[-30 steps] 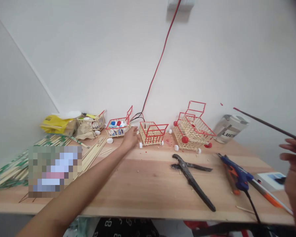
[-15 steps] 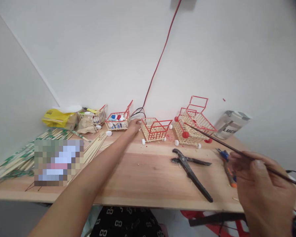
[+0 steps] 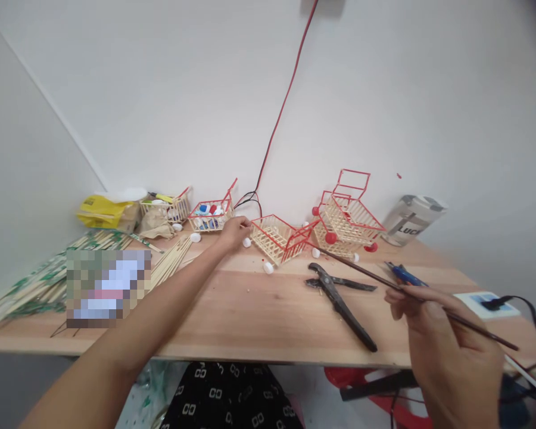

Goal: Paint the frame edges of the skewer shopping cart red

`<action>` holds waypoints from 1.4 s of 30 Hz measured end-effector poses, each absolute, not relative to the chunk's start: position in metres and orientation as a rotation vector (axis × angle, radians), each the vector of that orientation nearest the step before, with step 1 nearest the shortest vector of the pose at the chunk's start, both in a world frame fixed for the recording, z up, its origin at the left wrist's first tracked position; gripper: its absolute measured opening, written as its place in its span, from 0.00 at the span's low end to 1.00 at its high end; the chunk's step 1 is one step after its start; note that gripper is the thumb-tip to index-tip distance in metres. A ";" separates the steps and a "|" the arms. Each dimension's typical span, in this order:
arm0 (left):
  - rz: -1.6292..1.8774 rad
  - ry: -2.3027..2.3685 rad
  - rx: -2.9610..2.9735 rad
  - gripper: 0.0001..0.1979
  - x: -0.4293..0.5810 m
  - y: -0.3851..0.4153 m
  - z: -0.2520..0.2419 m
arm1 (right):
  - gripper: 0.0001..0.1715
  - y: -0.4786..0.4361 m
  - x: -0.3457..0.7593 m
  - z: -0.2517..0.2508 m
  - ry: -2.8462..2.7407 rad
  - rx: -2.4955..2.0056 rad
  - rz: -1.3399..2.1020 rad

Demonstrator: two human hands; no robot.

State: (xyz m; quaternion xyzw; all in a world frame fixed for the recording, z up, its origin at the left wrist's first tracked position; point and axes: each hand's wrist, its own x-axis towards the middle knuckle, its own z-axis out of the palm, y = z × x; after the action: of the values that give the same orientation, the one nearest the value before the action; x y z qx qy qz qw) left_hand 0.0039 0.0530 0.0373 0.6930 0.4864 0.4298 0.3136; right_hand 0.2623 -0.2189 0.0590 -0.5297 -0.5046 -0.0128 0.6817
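Holds a long, slender, dark brown brush-like rod (image 3: 361, 271) in the right hand (image 3: 451, 351), over the right half of the pale wooden tabletop (image 3: 236, 316), with thumb and fingers closed about the shaft and the thin end pointing left. Reaches with that end to the red rear of a small basket-shaped cart (image 3: 274, 238) of pale wooden sticks with red rims and white round wheels, near the middle of the tabletop's back edge; cannot tell whether touching or just short of it. Reaches across the left half with the left hand (image 3: 236, 232), fingers bunched narrow at the cart's left back corner; cannot tell how firmly gripped. Just left of that hand, near the back edge, a similar cart filled with blue, red and white caps (image 3: 211, 217); farther left, toward the back left corner, another loaded stick cart (image 3: 167, 210) beside a bright yellow packet (image 3: 100, 211). Along the left edge, sticks in green-and-white wrappers (image 3: 31, 286). Right of the middle cart, two stacked stick carts (image 3: 351, 220), the upper with red wheels; toward the back right corner, a grey-and-white container with dark lettering (image 3: 413, 220). Between the carts and the front edge, black-handled cutters (image 3: 342, 304), lying open.
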 end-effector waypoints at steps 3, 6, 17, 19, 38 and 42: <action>1.157 1.176 1.826 0.02 -0.006 0.033 0.033 | 0.08 -0.224 0.260 0.053 -1.212 -1.210 0.004; 1.184 1.116 1.724 0.04 -0.015 0.011 0.024 | 0.09 -0.229 0.258 0.048 -1.316 -1.236 -0.002; 1.337 1.174 1.609 0.05 -0.026 -0.041 0.003 | 0.08 -0.231 0.248 0.047 -1.608 -1.308 -0.203; 1.304 1.167 1.637 0.04 -0.022 -0.048 0.005 | 0.08 -0.229 0.243 0.048 -1.637 -1.288 -0.247; 1.302 1.234 1.839 0.06 -0.024 -0.052 0.013 | 0.08 -0.211 0.230 0.046 -1.805 -1.249 -0.316; 1.306 1.226 1.852 0.05 -0.025 -0.051 0.013 | 0.08 -0.210 0.230 0.047 -1.800 -1.261 -0.339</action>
State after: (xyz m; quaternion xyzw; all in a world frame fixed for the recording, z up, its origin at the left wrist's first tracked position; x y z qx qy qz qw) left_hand -0.0247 -0.0507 0.0132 0.6902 0.4571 0.4867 0.2791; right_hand 0.2299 -0.2096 0.0473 -0.5083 -0.7257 -0.1366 0.4430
